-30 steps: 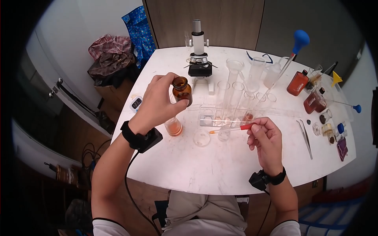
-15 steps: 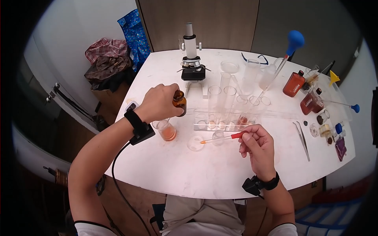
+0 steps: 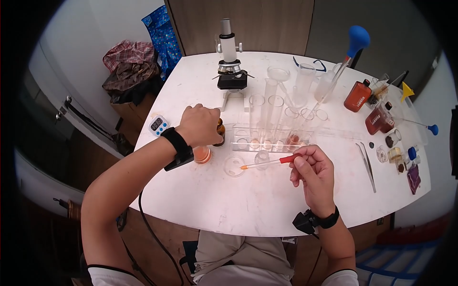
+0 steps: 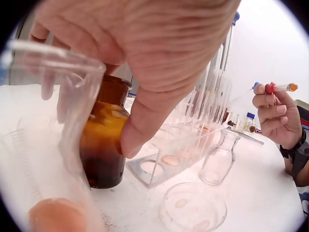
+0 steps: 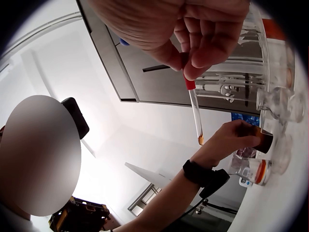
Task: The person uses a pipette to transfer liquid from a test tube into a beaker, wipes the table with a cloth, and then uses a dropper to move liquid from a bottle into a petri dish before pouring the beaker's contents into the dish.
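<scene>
My left hand (image 3: 200, 126) grips a brown glass bottle (image 4: 104, 140) from above; the bottle stands on the white table (image 3: 267, 200) beside a small beaker (image 3: 202, 154) of orange liquid. My right hand (image 3: 312, 167) pinches the red bulb of a glass dropper (image 3: 267, 163), which lies nearly level with its orange tip over a petri dish (image 3: 234, 166). A small clear flask (image 3: 261, 159) stands just behind the dropper. In the right wrist view the dropper (image 5: 195, 108) hangs from my fingertips with a little orange liquid at its tip.
A clear rack (image 3: 274, 138) of tall tubes stands behind the hands, a microscope (image 3: 230, 71) farther back. Brown reagent bottles (image 3: 369, 107), a blue-bulbed pipette (image 3: 341, 62), small vials and tweezers (image 3: 368, 167) lie at the right. A timer (image 3: 157, 125) sits at the left edge.
My left hand has lowered the brown bottle from mid-air down onto the table beside the beaker. My right hand has kept the dropper almost still.
</scene>
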A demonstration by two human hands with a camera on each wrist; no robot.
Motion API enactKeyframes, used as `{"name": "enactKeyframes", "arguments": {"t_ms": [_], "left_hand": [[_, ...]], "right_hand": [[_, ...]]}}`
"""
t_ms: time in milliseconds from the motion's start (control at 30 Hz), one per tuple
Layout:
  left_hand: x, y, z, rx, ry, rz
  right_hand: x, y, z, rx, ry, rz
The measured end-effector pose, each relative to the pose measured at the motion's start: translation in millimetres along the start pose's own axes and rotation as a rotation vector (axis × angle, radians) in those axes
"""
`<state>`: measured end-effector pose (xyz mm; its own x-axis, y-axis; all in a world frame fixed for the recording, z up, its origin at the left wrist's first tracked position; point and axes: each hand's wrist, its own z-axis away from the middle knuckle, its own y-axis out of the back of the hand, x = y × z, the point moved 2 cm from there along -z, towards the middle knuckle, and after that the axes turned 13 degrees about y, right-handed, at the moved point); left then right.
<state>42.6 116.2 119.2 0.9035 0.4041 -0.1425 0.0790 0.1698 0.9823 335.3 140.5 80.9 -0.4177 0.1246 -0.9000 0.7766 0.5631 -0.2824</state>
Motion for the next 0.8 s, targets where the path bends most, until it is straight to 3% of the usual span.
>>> {"name": "enactKeyframes", "arguments": {"t_ms": [433, 800], "left_hand": [[3, -6, 10, -0.011, -0.052, -0.084], [3, 4, 28, 0.077, -0.143, -0.167]], "right_hand": [[1, -1, 0, 0.006, 0.003, -0.013], [5, -2, 0, 0.032, -0.01, 0.02]]}}
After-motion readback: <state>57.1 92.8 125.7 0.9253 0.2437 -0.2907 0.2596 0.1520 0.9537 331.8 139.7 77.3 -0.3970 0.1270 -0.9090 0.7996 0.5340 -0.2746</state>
